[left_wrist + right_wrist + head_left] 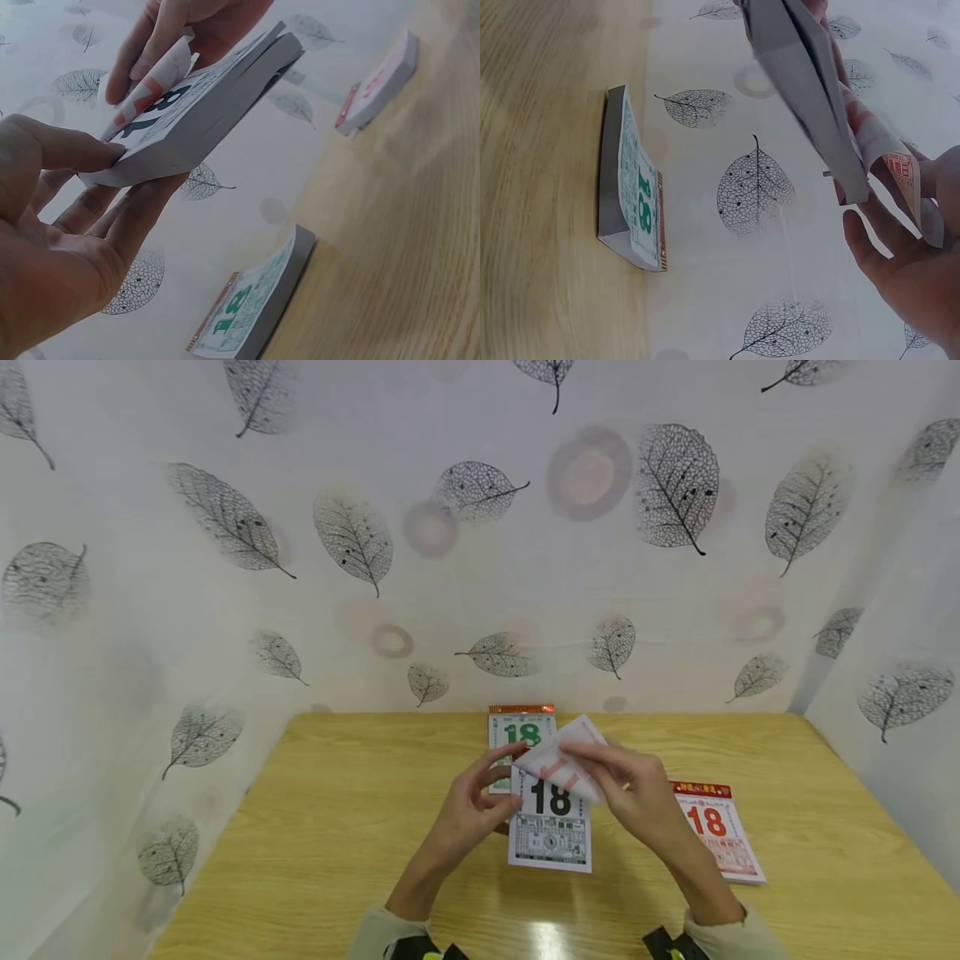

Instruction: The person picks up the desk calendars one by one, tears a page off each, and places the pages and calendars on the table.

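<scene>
A thick tear-off calendar block (550, 839) with a black 18 on its top page is held up above the table. My left hand (472, 802) grips the block by its left edge, the thumb on the front and fingers behind, as the left wrist view shows. My right hand (641, 789) pinches a thin sheet (562, 760) with red print, lifted and folded diagonally over the upper part of the block. In the right wrist view the sheet (889, 154) curls away from the block (802, 82). Whether its top edge is still attached is hidden.
Behind the held block, a calendar with a green 18 (522, 728) lies on the wooden table (360, 827). A calendar with a red 18 (712, 827) lies to the right, slightly turned. A leaf-patterned white cloth (480, 585) hangs behind the table.
</scene>
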Demonstrator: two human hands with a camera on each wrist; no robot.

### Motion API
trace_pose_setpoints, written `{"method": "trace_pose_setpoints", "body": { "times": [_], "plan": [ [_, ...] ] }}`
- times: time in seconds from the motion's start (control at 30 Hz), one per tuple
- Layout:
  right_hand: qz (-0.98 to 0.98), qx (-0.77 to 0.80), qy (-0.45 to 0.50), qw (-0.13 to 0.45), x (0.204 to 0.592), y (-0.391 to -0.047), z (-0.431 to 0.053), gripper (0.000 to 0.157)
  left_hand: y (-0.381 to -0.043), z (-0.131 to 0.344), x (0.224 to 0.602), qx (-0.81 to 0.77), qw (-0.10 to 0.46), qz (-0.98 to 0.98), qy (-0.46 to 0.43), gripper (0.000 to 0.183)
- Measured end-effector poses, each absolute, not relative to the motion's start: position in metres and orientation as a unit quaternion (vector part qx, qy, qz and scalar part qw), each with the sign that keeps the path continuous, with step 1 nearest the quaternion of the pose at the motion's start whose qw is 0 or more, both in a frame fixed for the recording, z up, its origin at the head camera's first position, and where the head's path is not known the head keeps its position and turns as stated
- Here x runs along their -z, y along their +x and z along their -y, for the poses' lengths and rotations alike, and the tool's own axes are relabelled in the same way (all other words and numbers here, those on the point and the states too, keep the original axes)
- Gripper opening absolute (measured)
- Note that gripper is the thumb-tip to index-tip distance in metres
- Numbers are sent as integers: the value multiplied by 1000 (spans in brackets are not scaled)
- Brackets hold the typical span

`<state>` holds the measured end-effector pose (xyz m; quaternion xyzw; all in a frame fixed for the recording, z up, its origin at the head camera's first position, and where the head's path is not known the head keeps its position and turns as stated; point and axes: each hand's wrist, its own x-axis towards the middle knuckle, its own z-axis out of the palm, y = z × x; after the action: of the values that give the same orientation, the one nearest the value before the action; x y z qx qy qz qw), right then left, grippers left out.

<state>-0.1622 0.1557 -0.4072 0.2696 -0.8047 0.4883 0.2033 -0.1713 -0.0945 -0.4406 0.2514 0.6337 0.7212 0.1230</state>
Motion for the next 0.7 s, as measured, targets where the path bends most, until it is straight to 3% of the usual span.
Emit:
{"method": "trace_pose_setpoints", "body": {
  "times": [0.7],
  "plan": [
    [792, -554, 206, 155, 411, -164, -158, 26, -170, 91, 437, -738, 114, -633, 203, 50]
  ]
}}
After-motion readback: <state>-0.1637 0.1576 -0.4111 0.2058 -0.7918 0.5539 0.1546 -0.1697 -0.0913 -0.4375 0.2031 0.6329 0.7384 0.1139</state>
